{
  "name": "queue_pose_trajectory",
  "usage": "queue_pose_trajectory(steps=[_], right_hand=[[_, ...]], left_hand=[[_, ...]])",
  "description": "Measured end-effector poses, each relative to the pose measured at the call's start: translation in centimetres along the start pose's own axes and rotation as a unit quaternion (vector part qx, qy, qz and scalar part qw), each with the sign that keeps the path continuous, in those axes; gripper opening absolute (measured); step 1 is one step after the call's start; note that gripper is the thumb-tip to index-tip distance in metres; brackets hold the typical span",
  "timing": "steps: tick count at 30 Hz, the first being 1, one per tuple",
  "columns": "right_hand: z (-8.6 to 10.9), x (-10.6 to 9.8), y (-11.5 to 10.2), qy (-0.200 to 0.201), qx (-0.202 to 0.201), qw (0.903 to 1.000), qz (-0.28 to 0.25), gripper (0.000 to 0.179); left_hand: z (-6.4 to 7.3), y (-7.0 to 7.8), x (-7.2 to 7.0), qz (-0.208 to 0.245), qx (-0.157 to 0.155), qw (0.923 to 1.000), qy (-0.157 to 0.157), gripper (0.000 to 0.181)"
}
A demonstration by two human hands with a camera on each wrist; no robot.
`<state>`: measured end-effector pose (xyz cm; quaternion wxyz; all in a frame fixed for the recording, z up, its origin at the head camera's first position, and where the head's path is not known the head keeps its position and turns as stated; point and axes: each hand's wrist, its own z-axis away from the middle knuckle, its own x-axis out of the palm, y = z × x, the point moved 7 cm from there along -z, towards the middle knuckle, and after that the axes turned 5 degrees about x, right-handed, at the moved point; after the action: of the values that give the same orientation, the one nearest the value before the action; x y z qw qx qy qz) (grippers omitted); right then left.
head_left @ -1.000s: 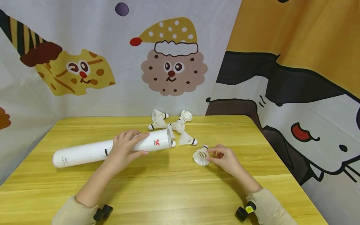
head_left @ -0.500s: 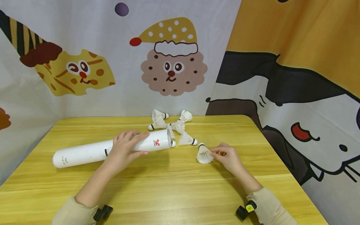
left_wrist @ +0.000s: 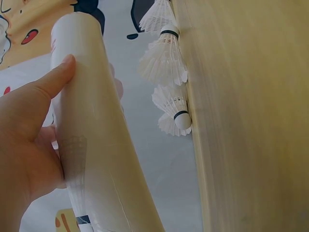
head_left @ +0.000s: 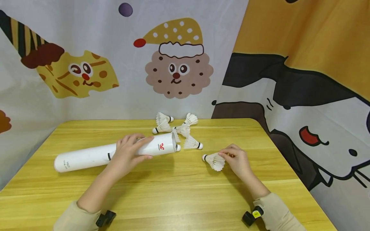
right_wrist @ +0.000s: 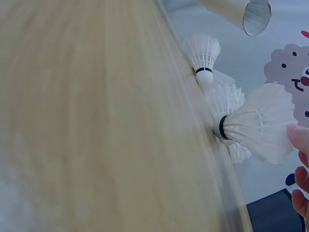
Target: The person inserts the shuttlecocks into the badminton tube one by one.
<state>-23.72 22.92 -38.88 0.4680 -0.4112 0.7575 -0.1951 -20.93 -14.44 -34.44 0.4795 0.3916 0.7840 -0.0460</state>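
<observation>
My left hand (head_left: 129, 154) grips a long white shuttlecock tube (head_left: 86, 157) around its middle, with the thumb along its near side. The tube slants, its open end (right_wrist: 258, 18) facing right. With thumb and fingertips, my right hand (head_left: 237, 160) pinches the feather skirt of a white shuttlecock (head_left: 216, 161); its cork points left toward the tube. In the right wrist view the same shuttlecock (right_wrist: 263, 123) stands in front of others. Just beyond the tube's mouth, another shuttlecock (head_left: 193, 142) lies on its side.
Several more shuttlecocks (head_left: 182, 129) lie in a cluster near the back edge of the wooden table (head_left: 173, 199). One cork (head_left: 178, 147) shows right beside the tube's mouth. A curtain (head_left: 115, 106) with cartoon prints hangs behind the table.
The shuttlecock in my right hand has turned so its cork swings from pointing away to pointing left, and it has shifted slightly right. My left hand and the tube stay put.
</observation>
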Motion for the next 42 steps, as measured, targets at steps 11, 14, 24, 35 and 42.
queue_pose_trajectory(steps=[11,14,24,35,42], right_hand=[[-0.8,-0.2,-1.7,0.044,-0.031,0.9984,-0.018,0.008],[-1.1,-0.1,-2.3,0.054,-0.032,0.9974,-0.035,0.007],[-2.7,-0.2,-5.6,0.082,0.008,0.9907,-0.108,0.005],[-4.1,1.0,-9.1,0.092,0.025,0.9762,-0.195,0.007],[-4.7,3.2,-9.7,0.078,0.037,0.9658,-0.244,0.009]], left_hand=[[0.0,0.0,0.1,0.0,-0.006,1.0,-0.007,0.068],[0.0,0.0,0.1,0.001,-0.005,1.0,-0.007,0.067],[0.0,0.1,0.0,-0.003,0.004,1.0,0.0,0.067],[0.1,0.2,0.0,0.0,0.004,1.0,-0.001,0.067],[0.0,0.3,-0.1,0.0,0.006,1.0,0.002,0.067]])
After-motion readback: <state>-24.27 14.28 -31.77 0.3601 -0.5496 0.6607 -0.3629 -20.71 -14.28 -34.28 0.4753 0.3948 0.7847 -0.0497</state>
